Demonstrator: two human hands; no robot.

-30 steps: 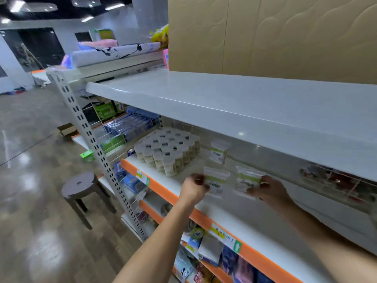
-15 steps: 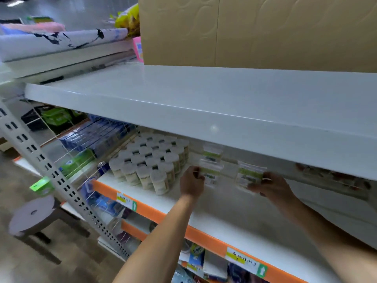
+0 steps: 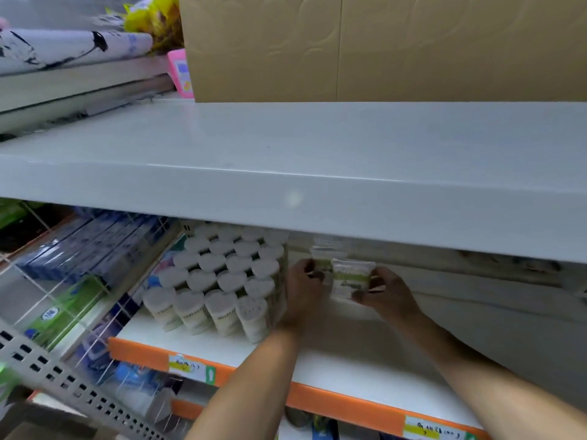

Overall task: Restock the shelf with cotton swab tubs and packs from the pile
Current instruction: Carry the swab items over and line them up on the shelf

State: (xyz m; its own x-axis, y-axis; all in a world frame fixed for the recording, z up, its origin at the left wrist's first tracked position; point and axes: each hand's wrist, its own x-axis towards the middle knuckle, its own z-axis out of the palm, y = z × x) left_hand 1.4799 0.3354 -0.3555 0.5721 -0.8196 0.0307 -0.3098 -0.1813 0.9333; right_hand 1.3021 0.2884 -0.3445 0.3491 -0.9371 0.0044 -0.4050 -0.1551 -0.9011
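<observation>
Both my hands reach in under the upper shelf board (image 3: pixel 317 204). My right hand (image 3: pixel 386 295) pinches a clear cotton swab pack (image 3: pixel 349 277) with a green label, held upright above the white shelf (image 3: pixel 349 338). My left hand (image 3: pixel 301 287) holds another swab pack (image 3: pixel 320 258) just left of it and further back, mostly hidden by the front pack. A block of several white-lidded cotton swab tubs (image 3: pixel 222 277) stands close to the left of my left hand.
A wire divider (image 3: pixel 104 281) separates the tubs from blue boxes (image 3: pixel 89 246) on the left. The shelf's orange front edge (image 3: pixel 333 401) carries price labels. A tan panel (image 3: pixel 381 46) and rolled sheets (image 3: pixel 73 49) sit above. A perforated upright (image 3: pixel 63 382) crosses bottom left.
My head has moved closer and lower to the shelf. Both hands carried their packs deeper under the upper board and closer together, next to the tubs.
</observation>
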